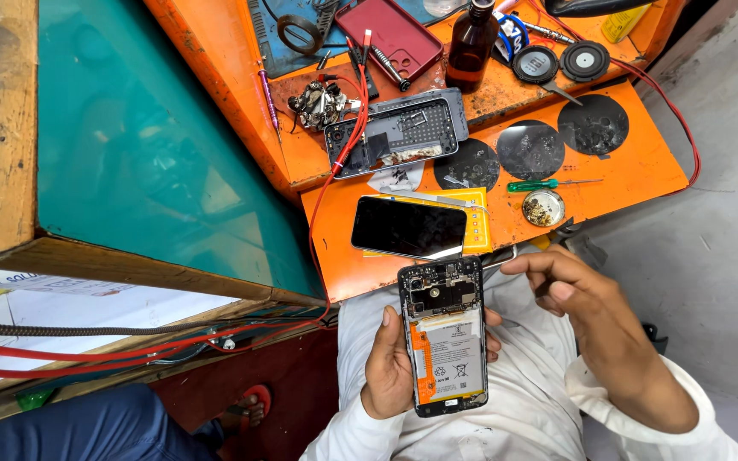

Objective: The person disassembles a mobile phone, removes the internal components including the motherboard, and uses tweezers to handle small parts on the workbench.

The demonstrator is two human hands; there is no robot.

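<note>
My left hand grips an opened phone from below, back cover off, its white battery and dark circuit board facing up. My right hand hovers just right of the phone's top, fingers curled as if pinching a thin metal tool whose tip points toward the phone's upper corner; the grip itself is hard to make out. Both hands sit over my lap in white clothing.
An orange workbench carries a black-screened phone on a yellow pad, a dismantled phone frame, a maroon phone cover, a brown bottle, a green screwdriver, a small dish and red wires. A green glass counter stands left.
</note>
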